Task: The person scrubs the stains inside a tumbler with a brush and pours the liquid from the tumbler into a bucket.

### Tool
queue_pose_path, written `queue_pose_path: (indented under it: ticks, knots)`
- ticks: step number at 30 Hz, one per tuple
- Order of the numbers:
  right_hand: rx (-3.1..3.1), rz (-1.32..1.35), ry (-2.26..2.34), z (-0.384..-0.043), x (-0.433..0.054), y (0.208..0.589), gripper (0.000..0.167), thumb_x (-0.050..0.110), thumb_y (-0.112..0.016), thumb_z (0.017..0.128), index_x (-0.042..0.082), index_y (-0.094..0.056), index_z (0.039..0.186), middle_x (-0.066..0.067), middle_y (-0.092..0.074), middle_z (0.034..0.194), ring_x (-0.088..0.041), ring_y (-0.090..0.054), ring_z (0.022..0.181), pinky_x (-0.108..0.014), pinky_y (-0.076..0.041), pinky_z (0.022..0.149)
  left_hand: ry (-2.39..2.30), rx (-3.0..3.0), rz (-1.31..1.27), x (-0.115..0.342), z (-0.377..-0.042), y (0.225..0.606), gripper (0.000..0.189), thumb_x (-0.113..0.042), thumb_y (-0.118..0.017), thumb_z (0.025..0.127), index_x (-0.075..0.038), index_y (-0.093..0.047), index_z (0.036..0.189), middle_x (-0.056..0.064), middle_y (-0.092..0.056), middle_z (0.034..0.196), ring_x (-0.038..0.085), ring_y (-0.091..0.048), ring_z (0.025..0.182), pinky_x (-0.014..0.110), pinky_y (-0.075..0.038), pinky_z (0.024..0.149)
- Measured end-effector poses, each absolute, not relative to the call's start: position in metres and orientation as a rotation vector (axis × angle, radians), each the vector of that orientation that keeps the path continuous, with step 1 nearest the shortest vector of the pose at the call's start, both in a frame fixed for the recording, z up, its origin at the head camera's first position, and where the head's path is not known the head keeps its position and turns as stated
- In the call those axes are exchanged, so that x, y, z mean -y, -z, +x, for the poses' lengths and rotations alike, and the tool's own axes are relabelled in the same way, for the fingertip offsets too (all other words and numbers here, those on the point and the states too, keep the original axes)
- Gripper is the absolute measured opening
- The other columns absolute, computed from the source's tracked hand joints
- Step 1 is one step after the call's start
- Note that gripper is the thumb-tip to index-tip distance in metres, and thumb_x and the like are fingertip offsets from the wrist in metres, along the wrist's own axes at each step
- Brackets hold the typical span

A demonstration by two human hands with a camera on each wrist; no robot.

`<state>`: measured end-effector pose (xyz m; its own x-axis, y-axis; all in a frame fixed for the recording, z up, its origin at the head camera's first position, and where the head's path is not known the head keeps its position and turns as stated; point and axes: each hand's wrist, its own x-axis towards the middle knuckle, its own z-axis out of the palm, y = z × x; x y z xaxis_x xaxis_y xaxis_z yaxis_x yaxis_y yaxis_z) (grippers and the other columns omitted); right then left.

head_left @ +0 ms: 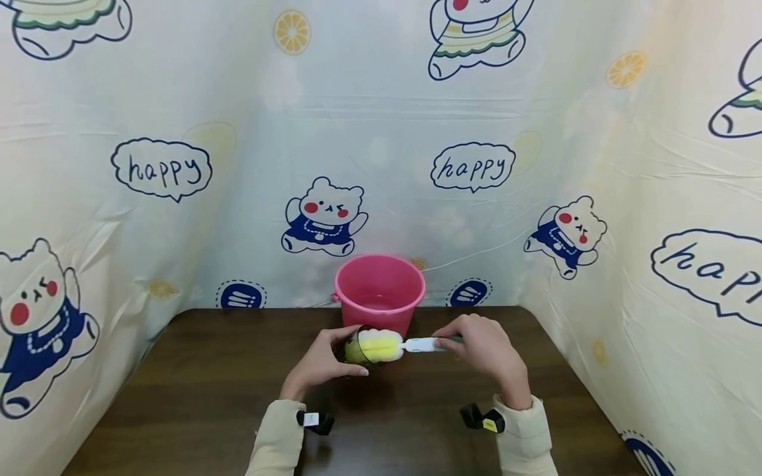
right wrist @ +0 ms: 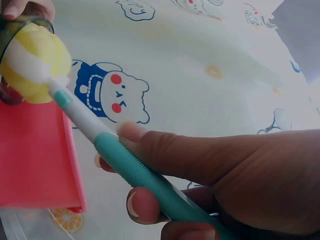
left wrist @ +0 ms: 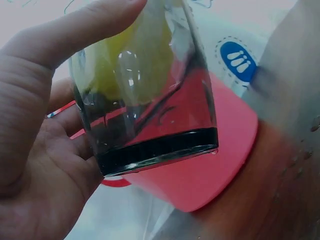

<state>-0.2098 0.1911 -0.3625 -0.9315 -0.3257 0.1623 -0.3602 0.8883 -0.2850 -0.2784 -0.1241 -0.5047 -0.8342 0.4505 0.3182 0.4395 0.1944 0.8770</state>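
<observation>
My left hand [head_left: 324,360] grips a dark-tinted clear glass [left wrist: 150,150], thumb on one side and fingers on the other. The glass lies tipped on its side in the head view, its mouth facing right. A sponge bottle brush [head_left: 381,345] with a yellow and white head sits partly inside that mouth. My right hand [head_left: 482,347] holds the brush by its white and teal handle [right wrist: 130,160], thumb on top and fingers curled below. In the left wrist view the yellow sponge shows through the glass wall, short of the thick base.
A pink bucket [head_left: 380,317] stands at the table's back edge, just behind the glass. The dark wooden table [head_left: 238,396] has water drops on it in the left wrist view. A printed cloth [head_left: 381,119] hangs behind and at both sides.
</observation>
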Motion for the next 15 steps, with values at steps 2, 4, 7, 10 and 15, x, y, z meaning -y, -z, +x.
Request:
queue_pose_path:
  ticks: [2,4,7,10,15]
  knots:
    - [2.95,0.523,-0.484,-0.211,-0.1924,0.363,0.014,0.032,-0.077,0.09,0.027,-0.083,0.103,0.016,-0.061,0.065,-0.007,-0.047,0.056,-0.026,-0.036,0.05,-1.778,-2.431,0.895,0.127,-0.278,0.5034,0.084,-0.026,-0.093,0.074,-0.015,-0.055,0.147,0.001,-0.059,0.145,0.025,-0.055,0.132,0.046,-0.048,0.108]
    - [2.967,0.513,-0.49,-0.2119,-0.1932,0.3642,0.014,0.032,-0.077,0.091,0.027,-0.083,0.102,0.016,-0.062,0.067,-0.007,-0.048,0.057,-0.026,-0.037,0.05,-1.781,-2.438,0.885,0.1287,-0.2778,0.5026,0.084,-0.026,-0.094,0.073,-0.014,-0.056,0.147,0.0,-0.059,0.145,0.024,-0.055,0.133,0.049,-0.047,0.109]
    - [2.991,0.527,-0.499,-0.2127,-0.1925,0.366,0.012,0.031,-0.078,0.09,0.026,-0.084,0.1,0.016,-0.068,0.073,-0.007,-0.05,0.059,-0.026,-0.041,0.051,-1.758,-2.439,0.9,0.128,-0.2784,0.5017,0.085,-0.028,-0.094,0.072,-0.013,-0.056,0.147,-0.001,-0.06,0.144,0.022,-0.055,0.132,0.044,-0.048,0.108]
    - [2.99,0.569,-0.487,-0.2126,-0.1909,0.3657,0.011,0.03,-0.08,0.089,0.026,-0.084,0.097,0.015,-0.072,0.079,-0.006,-0.052,0.061,-0.026,-0.044,0.053,-1.728,-2.437,0.929,0.125,-0.2797,0.5017,0.086,-0.03,-0.094,0.072,-0.013,-0.056,0.147,-0.003,-0.06,0.144,0.021,-0.055,0.13,0.035,-0.049,0.106]
    - [2.95,0.646,-0.459,-0.2112,-0.1893,0.361,0.011,0.028,-0.08,0.088,0.026,-0.084,0.098,0.015,-0.074,0.082,-0.005,-0.051,0.061,-0.025,-0.044,0.054,-1.726,-2.413,0.937,0.1198,-0.2802,0.5035,0.085,-0.029,-0.093,0.073,-0.012,-0.055,0.147,0.0,-0.059,0.145,0.023,-0.055,0.13,0.027,-0.049,0.103]
